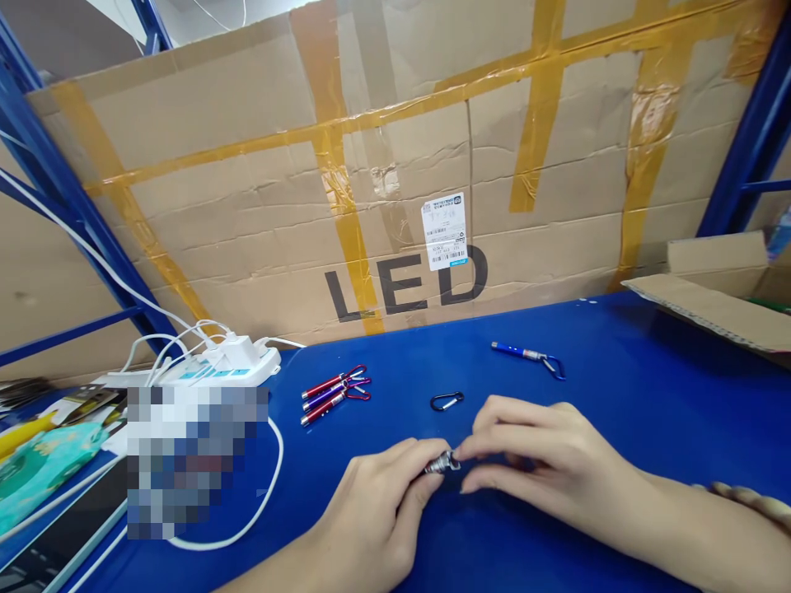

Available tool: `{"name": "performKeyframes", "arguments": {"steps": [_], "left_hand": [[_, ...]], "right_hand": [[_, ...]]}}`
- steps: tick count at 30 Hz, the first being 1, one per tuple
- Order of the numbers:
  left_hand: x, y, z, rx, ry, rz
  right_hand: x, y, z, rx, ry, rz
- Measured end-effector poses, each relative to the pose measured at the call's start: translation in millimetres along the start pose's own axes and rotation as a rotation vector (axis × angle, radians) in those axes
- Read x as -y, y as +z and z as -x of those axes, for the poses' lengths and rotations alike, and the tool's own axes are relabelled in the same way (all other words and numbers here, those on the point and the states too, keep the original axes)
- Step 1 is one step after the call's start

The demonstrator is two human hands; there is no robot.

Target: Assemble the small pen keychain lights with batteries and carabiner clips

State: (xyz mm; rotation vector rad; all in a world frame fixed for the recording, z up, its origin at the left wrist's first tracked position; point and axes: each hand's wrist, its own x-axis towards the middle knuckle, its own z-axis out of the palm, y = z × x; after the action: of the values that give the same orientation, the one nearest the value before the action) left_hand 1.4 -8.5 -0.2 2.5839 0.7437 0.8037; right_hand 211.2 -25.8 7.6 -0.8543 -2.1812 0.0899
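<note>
Left hand point(376, 506) and right hand point(537, 457) are meeting at 6 o'clock on the blue table point(618, 395). Both are pinching one small silver torch point(441, 463) between fingertips, left closing on its body, right closing on its tip. Black clip point(446, 401) is lying loose at 12 o'clock, near the hands. Three torches point(334, 394) are sitting at 10 o'clock, blue torch point(528, 356) at 1 o'clock. Power strip point(216, 366) is sitting far left.

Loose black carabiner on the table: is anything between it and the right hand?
Nothing visible. The black carabiner lies on bare blue table just beyond the right hand, which pinches a small silver keychain light with the left hand.
</note>
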Motion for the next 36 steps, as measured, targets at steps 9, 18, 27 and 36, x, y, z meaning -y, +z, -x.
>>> {"name": "performKeyframes", "arguments": {"steps": [9, 18, 27, 36], "left_hand": [[0, 0.3, 0, 0.051, 0.089, -0.043], [0, 1.2, 2, 0.055, 0.133, -0.011], [0, 2.5, 6, 0.068, 0.084, 0.011], [4, 4.6, 7, 0.02, 0.14, -0.08]], "right_hand": [[4, -3, 2, -0.009, -0.062, 0.109], [5, -2, 4, 0.064, -0.024, 0.027], [5, 4, 4, 0.045, 0.036, -0.088], [10, 8, -1, 0.02, 0.17, -0.243]]}}
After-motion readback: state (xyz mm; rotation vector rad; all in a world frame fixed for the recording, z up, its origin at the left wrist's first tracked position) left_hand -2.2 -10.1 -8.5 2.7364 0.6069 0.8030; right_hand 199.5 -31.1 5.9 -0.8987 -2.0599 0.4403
